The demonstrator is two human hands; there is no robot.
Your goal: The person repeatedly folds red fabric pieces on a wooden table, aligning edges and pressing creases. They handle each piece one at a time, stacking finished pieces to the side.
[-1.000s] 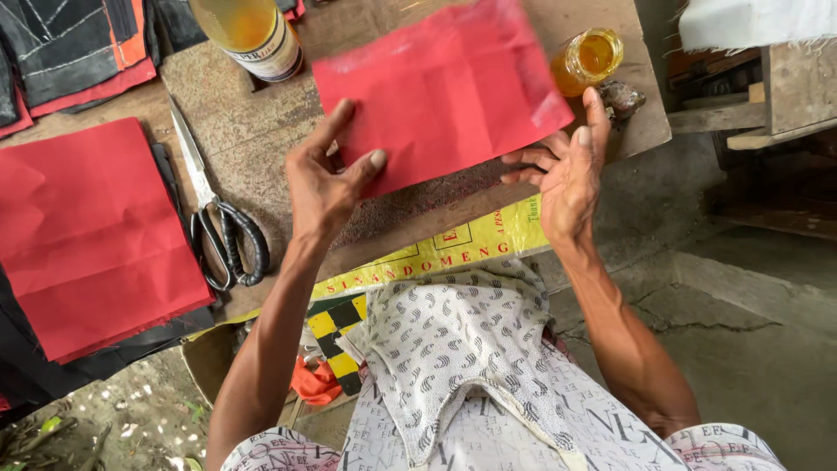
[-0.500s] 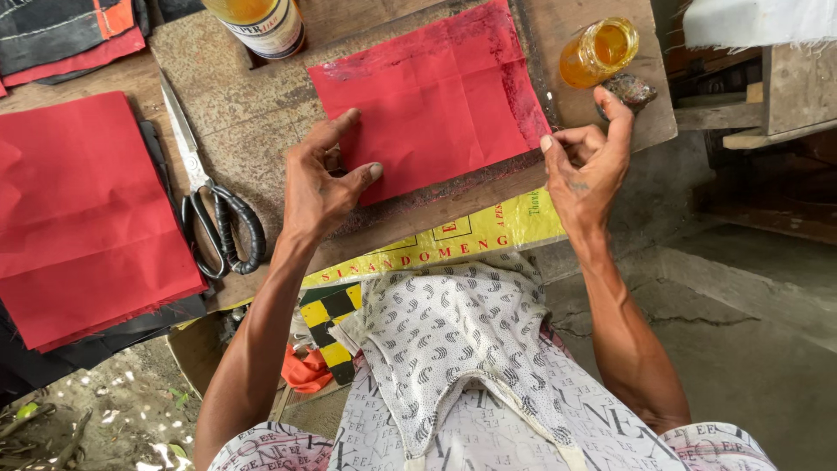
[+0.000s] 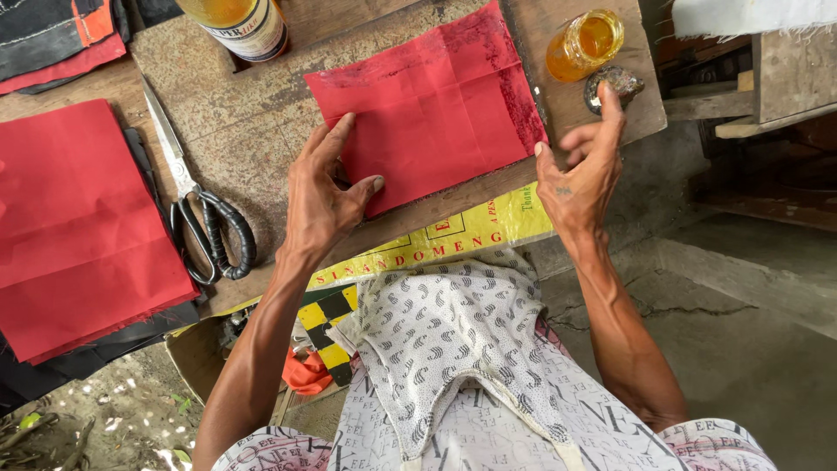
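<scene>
A creased red paper sheet lies on a worn wooden board. My left hand presses flat on the sheet's near left corner, fingers spread. My right hand is off the sheet's right edge, fingers loosely curled and apart, the index tip reaching toward a small dark lid beside a small open jar of amber liquid. Neither hand grips anything.
Large scissors lie left of my left hand. A stack of red sheets sits at far left. A bottle stands at the board's far edge. Yellow printed sacking hangs off the near edge. Concrete floor at right.
My right hand has lifted off the red sheet's right edge and moved right, toward the lid and jar. My left hand stays pressed on the sheet.
</scene>
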